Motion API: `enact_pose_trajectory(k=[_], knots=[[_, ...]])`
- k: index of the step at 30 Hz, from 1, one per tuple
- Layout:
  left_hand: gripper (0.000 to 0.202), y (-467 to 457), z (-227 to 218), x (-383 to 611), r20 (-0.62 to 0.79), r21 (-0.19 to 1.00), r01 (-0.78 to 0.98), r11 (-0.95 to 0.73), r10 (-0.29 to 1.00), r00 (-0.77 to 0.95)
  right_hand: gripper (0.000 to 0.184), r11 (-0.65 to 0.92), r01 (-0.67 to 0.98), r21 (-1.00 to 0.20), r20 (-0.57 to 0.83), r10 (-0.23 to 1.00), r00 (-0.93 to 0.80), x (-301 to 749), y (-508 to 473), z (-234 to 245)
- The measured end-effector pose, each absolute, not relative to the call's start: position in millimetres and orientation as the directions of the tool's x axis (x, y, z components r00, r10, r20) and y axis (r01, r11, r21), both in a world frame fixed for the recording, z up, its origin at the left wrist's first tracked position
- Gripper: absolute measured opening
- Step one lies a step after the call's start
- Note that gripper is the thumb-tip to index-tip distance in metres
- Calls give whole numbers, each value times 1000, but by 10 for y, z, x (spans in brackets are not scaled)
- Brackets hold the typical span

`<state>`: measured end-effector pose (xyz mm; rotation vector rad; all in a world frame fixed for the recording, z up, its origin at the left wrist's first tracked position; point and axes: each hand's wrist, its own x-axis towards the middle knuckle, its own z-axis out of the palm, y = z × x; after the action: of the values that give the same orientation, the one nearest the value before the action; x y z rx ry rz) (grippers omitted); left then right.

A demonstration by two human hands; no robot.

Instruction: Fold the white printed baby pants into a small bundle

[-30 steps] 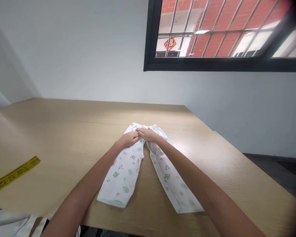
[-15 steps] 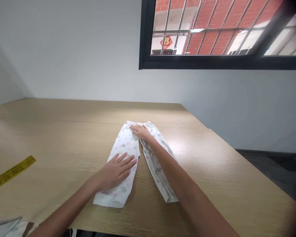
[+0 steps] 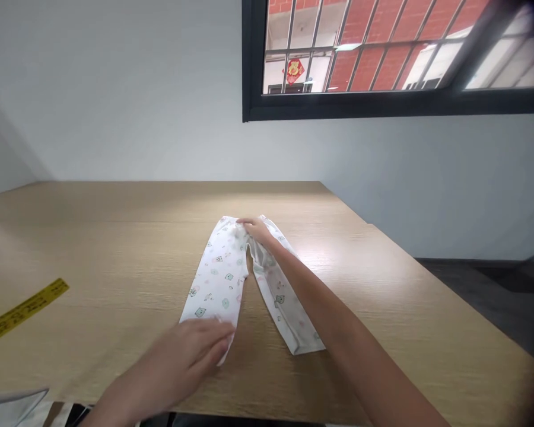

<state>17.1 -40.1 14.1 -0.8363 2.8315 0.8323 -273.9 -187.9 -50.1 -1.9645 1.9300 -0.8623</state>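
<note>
A small pair of white trousers point(image 3: 220, 267) printed with little animal faces lies spread on the table, its waist away from me and its legs parted. My left hand point(image 3: 187, 356) is over the lower end of the left leg, somewhat blurred, palm down with its fingers stretched out. It covers most of that hem. At the middle of the waist, my right hand point(image 3: 254, 230) rests on the cloth with its fingers extended to the left. Its forearm crosses above the right leg and hides part of it. Small creases show near the crotch.
The wooden table point(image 3: 115, 249) reaches to a pale wall point(image 3: 137, 89). A yellow printed strip point(image 3: 24, 311) lies at the left. Above the table's far right is a dark-framed window point(image 3: 338, 107) with bars. Dark floor point(image 3: 493, 290) shows beyond the right edge.
My left hand has slid down the left trouser leg towards me, uncovering the printed cloth above it. My right hand stays at the waist, its fingers closer together. The view has shifted slightly.
</note>
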Motion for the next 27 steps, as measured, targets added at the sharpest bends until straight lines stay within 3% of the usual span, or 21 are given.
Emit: enact_pose_trajectory(k=[3,7,12,14,16,19,21,25,27], knots=[[44,-630,283,-355,-52,450,-441,777,-470,-881,48,-20,-836,-548,261,-954,-148,-2994,-1754,-447],[46,-1001,147,-1339,-66,353,-386,852,-389,-919,39,19,-904,-428,248,-959,-138,-3309,-1532,-473],[58,-1288,-195,-2097,-50,308,-573,760,-588,-807,41,83,-965,-247,150,-981,-123,-3454,-1406,-559],[64,-1207,-244,-2115,-42,294,-588,754,-604,-796,39,81,-972,-223,140,-984,-114,-3463,-1415,-570],[65,-971,-238,-2016,-25,273,-515,813,-529,-848,36,90,-970,-225,143,-982,-124,-3465,-1435,-573],[54,-398,-223,-1776,24,250,-263,932,-278,-960,39,123,-965,-232,152,-975,-161,-3464,-1458,-577],[71,16,-284,-1630,64,247,-212,946,-234,-970,39,132,-963,-234,152,-974,-170,-3457,-1460,-574],[73,594,-572,-1563,372,86,-260,962,-273,-887,39,145,-962,-233,134,-975,-180,-3430,-1448,-548],[57,719,-693,-1653,521,88,-327,941,-323,-790,39,141,-961,-240,128,-976,-175,-3421,-1444,-537]])
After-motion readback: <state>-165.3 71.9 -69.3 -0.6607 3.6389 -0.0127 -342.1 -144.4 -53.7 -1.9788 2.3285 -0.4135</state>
